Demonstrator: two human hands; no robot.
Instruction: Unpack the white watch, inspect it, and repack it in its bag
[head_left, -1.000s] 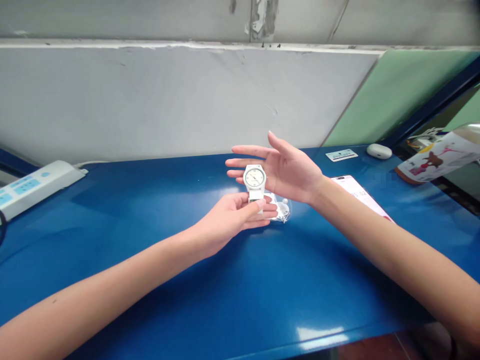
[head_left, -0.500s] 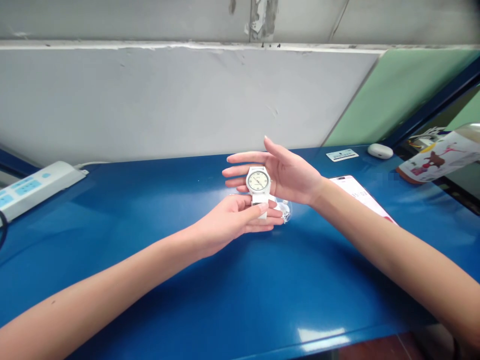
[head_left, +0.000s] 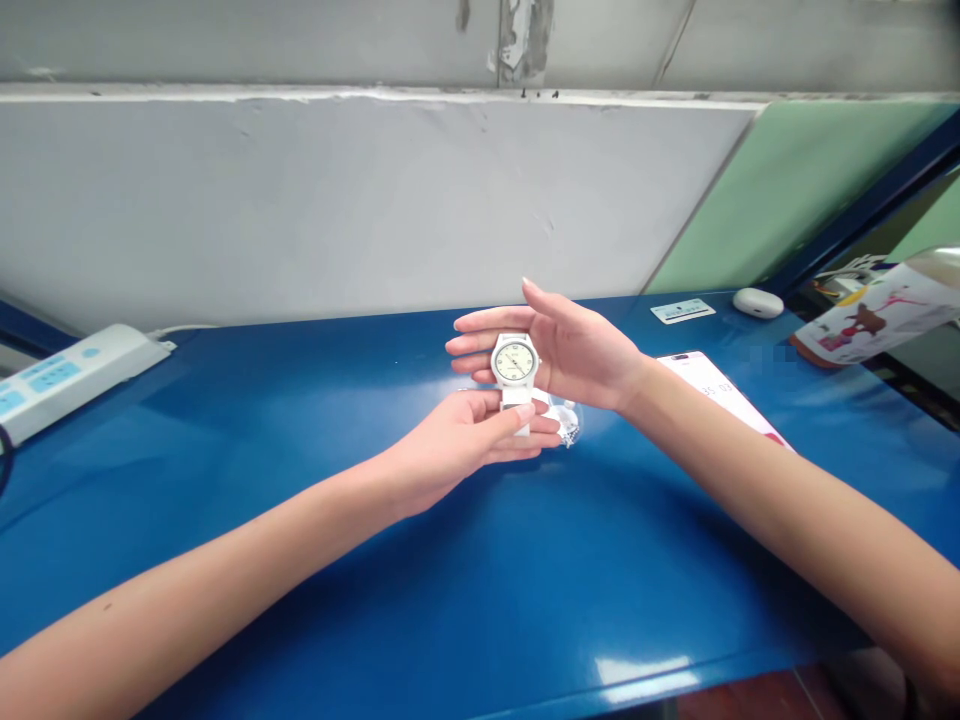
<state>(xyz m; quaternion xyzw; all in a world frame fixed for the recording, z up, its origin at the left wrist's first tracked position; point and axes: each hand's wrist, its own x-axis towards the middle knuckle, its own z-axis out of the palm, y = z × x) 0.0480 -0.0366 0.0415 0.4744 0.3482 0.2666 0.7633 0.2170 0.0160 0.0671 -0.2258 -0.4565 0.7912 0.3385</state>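
A white wristwatch [head_left: 515, 361] with a pale round dial faces up between my hands. My left hand [head_left: 469, 430] pinches its white strap, the thumb on top and the fingers beneath. Just beyond the watch, my right hand [head_left: 574, 345] is open, palm toward the dial, with fingers stretched left and thumb raised. Its fingers pass behind the watch case; whether they touch it I cannot tell. Behind my left fingertips, a small clear and white item [head_left: 568, 425] lies on the blue table [head_left: 480, 580], partly hidden.
A white power strip [head_left: 75, 375] lies at the left. A phone [head_left: 720, 395] with a lit screen is partly under my right forearm. Farther back are a card [head_left: 683, 311] and a white earbud case [head_left: 758, 303]. A printed container [head_left: 877, 310] stands at the right, before a wall [head_left: 337, 210].
Both hands and the watch hold nearly the same pose. My left fingertips and the watch have shifted very slightly left.
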